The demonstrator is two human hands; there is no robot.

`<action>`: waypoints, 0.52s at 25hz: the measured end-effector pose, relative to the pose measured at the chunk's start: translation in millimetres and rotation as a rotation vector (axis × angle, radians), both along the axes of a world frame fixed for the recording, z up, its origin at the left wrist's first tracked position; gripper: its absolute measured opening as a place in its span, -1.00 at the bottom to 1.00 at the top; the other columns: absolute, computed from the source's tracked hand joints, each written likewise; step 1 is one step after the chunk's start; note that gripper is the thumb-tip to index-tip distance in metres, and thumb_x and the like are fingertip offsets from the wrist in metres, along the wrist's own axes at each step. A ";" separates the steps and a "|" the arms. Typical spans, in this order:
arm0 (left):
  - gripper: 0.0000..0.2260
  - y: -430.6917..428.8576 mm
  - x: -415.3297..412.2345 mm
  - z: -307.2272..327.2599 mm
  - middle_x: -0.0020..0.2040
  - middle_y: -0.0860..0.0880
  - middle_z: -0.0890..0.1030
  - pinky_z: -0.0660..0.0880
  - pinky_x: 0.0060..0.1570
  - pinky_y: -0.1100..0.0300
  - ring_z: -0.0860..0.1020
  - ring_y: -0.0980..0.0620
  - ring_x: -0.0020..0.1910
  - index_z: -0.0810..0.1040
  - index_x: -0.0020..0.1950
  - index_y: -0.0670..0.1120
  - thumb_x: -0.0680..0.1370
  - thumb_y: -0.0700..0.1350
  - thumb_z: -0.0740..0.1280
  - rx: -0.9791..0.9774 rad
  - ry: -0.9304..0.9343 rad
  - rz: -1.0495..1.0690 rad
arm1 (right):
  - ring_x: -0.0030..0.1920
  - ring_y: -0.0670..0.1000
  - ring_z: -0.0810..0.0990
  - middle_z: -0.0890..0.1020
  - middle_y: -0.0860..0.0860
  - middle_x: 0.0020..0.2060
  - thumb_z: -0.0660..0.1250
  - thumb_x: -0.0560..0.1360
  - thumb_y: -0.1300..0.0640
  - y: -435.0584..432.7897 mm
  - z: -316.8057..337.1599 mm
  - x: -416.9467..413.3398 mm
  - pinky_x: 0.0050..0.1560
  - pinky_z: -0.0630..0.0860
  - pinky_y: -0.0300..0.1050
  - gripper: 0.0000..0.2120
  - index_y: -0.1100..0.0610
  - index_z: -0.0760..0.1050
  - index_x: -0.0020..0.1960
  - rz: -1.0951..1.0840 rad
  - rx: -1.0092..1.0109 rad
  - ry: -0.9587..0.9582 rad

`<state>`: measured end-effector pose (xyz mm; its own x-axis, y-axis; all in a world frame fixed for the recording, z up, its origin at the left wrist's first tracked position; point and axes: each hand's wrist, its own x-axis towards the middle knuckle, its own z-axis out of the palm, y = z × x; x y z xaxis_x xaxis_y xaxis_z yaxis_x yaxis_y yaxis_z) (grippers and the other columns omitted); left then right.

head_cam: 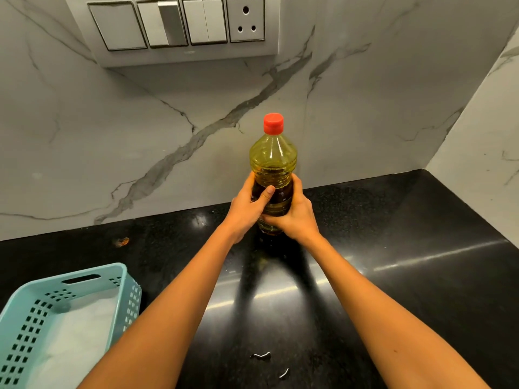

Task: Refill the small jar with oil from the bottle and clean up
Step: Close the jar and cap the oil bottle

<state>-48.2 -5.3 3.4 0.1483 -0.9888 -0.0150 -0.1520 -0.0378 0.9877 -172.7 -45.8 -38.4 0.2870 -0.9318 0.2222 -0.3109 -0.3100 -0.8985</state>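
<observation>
the oil bottle (273, 167), clear plastic holding yellow oil with a red cap (273, 123), is standing upright at frame centre, cap pointing up; left hand (247, 210) and right hand (295, 217) are gripping its lower body.

Bright, even indoor light from overhead, casting a soft shadow beneath the switch panel (179, 26) on the marble wall (84, 136). Pale streaks of glare and a dark mirrored patch on the glossy black counter (421, 220). Sharp at centre around the bottle (273, 164); wide-angle bowing and slight softness toward the edges, notably at the basket (28, 327).
</observation>
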 end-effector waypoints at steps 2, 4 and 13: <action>-0.56 3.0 -2.2 0.4 0.24 0.09 0.49 0.39 0.25 0.09 0.43 0.04 0.28 0.25 0.41 0.12 0.55 -0.06 0.26 -0.001 -0.035 0.014 | 0.14 0.02 0.57 0.57 0.02 0.16 0.58 0.16 0.03 -0.6 1.4 -0.9 0.13 0.52 0.07 0.00 -0.09 0.07 0.43 0.012 0.020 0.028; -0.47 9.1 -5.3 4.0 0.26 0.11 0.45 0.37 0.13 0.24 0.38 0.03 0.33 0.15 0.46 0.12 0.54 -0.04 0.29 0.018 -0.148 0.028 | 0.26 0.06 0.48 0.48 0.06 0.29 0.60 0.17 0.05 -1.3 5.9 -2.8 0.24 0.45 0.06 0.13 -0.01 -0.07 0.50 0.048 0.048 0.092; -0.29 88.5 -27.6 32.7 0.53 -0.10 0.05 0.13 0.40 0.01 0.05 -0.09 0.49 0.03 0.50 -0.01 0.48 0.09 0.33 0.048 -0.565 0.093 | 0.46 0.10 0.18 0.18 0.15 0.47 0.55 0.24 -0.07 54.2 25.0 -36.5 0.32 0.21 -0.09 0.15 0.06 -0.20 0.51 0.007 -0.004 0.138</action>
<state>-75.8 83.2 36.1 0.2328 -0.9714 0.0468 -0.6492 -0.1194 0.7512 -209.2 8.3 -13.4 0.3213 -0.9289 0.1843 -0.4289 -0.3162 -0.8462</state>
